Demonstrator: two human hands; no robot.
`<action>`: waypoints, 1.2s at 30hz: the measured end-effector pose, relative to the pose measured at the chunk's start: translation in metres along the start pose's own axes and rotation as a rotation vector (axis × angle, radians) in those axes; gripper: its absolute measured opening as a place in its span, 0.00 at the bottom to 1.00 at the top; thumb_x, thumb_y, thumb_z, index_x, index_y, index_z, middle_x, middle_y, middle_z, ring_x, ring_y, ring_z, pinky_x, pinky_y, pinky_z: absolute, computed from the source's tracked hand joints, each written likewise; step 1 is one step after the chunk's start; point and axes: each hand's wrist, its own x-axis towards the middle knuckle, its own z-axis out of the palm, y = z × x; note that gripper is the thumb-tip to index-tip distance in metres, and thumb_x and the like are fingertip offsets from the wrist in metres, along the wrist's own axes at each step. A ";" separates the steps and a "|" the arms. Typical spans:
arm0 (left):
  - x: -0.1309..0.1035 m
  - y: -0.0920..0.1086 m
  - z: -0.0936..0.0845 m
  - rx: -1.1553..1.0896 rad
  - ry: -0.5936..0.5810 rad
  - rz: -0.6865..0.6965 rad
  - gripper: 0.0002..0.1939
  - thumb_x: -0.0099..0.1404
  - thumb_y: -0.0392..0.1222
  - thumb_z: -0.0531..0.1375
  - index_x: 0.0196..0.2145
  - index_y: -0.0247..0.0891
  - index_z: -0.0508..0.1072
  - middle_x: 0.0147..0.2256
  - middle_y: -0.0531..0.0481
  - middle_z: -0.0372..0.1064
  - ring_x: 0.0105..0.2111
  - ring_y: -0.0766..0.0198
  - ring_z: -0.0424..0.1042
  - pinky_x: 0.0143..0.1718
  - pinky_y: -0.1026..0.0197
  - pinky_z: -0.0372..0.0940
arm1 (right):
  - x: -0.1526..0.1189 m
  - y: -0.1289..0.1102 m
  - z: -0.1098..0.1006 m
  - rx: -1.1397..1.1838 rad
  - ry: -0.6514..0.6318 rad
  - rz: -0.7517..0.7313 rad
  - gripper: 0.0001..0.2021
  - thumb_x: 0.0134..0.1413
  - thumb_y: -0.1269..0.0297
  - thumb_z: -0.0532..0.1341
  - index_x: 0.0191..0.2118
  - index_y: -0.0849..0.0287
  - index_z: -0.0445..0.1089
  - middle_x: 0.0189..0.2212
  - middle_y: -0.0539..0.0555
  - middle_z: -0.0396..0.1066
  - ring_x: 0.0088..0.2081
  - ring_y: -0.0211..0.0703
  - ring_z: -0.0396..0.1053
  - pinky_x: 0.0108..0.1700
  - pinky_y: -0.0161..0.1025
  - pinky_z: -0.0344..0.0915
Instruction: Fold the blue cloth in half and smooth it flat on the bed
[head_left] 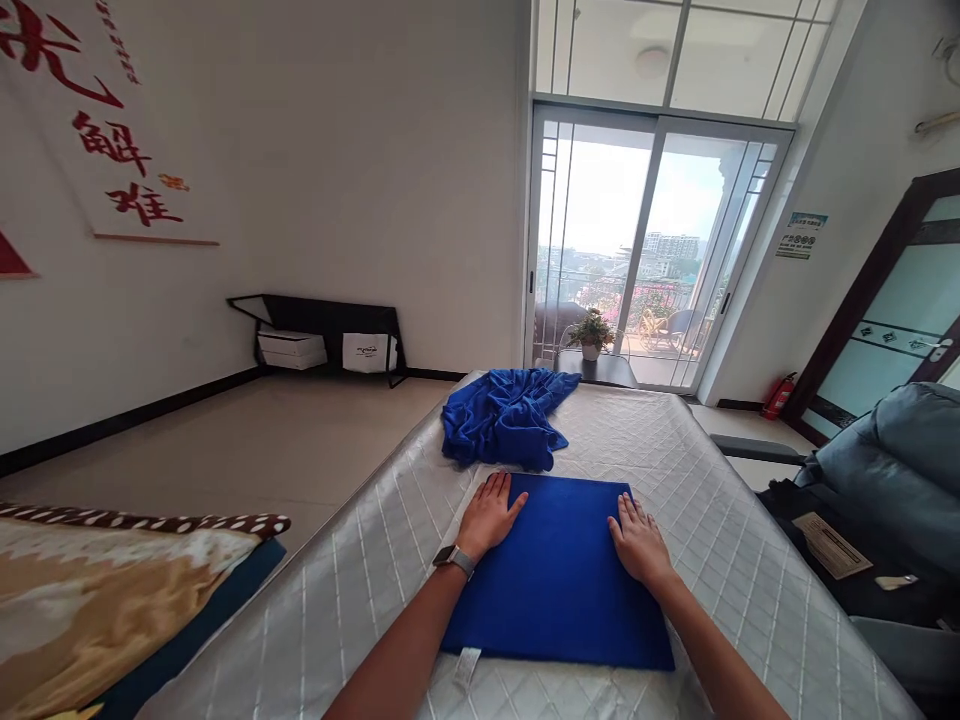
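A blue folded cloth (pixel 562 590) lies flat in a neat rectangle on the silvery quilted cover (pixel 360 600) in front of me. My left hand (pixel 487 515) rests flat on its upper left edge, fingers stretched forward and thumb out over the blue. On the opposite side, my right hand (pixel 639 538) lies flat along the right edge with its fingers extended. A small white tag (pixel 466 667) sticks out from the near left edge of the cloth. Just beyond it, a crumpled blue cloth (pixel 502 420) sits in a loose heap.
A potted plant (pixel 591 335) stands on a dark stool (pixel 611 372) past the far edge. To the right is a grey chair (pixel 892 470) with items on its seat. Patterned bedding (pixel 112 600) lies at left. A black rack (pixel 330 325) stands by the wall.
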 end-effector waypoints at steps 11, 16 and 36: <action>0.000 0.009 -0.007 -0.040 0.038 0.002 0.37 0.74 0.61 0.40 0.65 0.28 0.58 0.66 0.35 0.54 0.67 0.50 0.50 0.67 0.46 0.46 | -0.007 0.005 -0.002 0.064 0.022 0.012 0.34 0.67 0.50 0.37 0.72 0.64 0.39 0.72 0.53 0.37 0.72 0.46 0.34 0.70 0.48 0.31; -0.005 0.058 -0.023 -0.103 0.181 0.068 0.31 0.75 0.59 0.41 0.62 0.34 0.64 0.64 0.38 0.58 0.65 0.51 0.55 0.65 0.47 0.53 | -0.008 0.009 -0.001 0.083 0.030 0.014 0.34 0.67 0.50 0.37 0.72 0.65 0.40 0.72 0.54 0.37 0.72 0.47 0.34 0.70 0.49 0.31; -0.016 0.103 -0.005 -0.031 -0.135 0.177 0.40 0.73 0.64 0.36 0.68 0.31 0.55 0.68 0.39 0.48 0.68 0.53 0.47 0.67 0.48 0.46 | -0.007 0.011 -0.001 0.059 0.019 0.010 0.33 0.67 0.54 0.38 0.72 0.64 0.40 0.72 0.53 0.37 0.72 0.47 0.33 0.70 0.48 0.30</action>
